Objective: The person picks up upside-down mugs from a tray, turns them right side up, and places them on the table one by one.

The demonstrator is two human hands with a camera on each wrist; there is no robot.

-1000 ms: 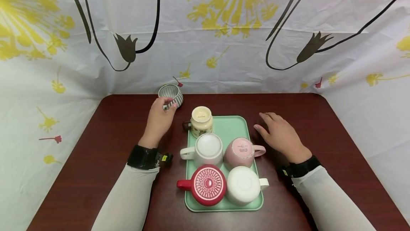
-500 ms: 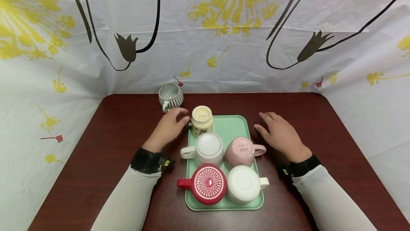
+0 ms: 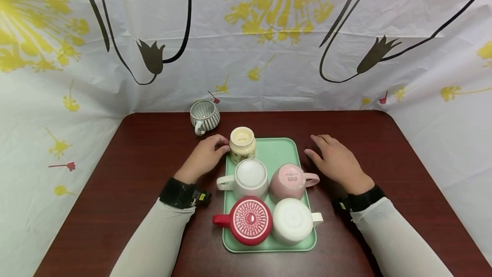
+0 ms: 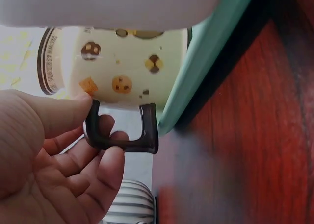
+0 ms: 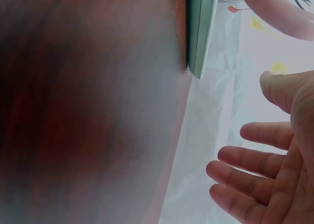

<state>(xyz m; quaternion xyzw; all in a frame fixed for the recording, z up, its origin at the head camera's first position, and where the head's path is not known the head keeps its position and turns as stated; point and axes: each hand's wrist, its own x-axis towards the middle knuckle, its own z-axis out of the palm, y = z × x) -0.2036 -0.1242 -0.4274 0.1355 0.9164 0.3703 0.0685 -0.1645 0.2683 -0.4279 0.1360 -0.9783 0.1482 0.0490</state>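
My left hand is at the dark brown handle of an upturned cream mug printed with small faces. In the left wrist view the thumb lies against one end of the handle, and the fingers curl round it from behind. The mug stands on the back left part of a green tray. My right hand rests beside the tray's right edge, holding nothing. Its fingers are spread and relaxed, near the handle of an upturned pink mug.
An upturned white ribbed mug, a red mug and a plain white mug share the tray. Behind it, at the back left, a striped cup stands upright on the dark wooden table. A patterned cloth hangs behind.
My left hand has left the striped cup, moved right and toward me, and taken hold of the cream mug's handle. The right hand has stayed in place.
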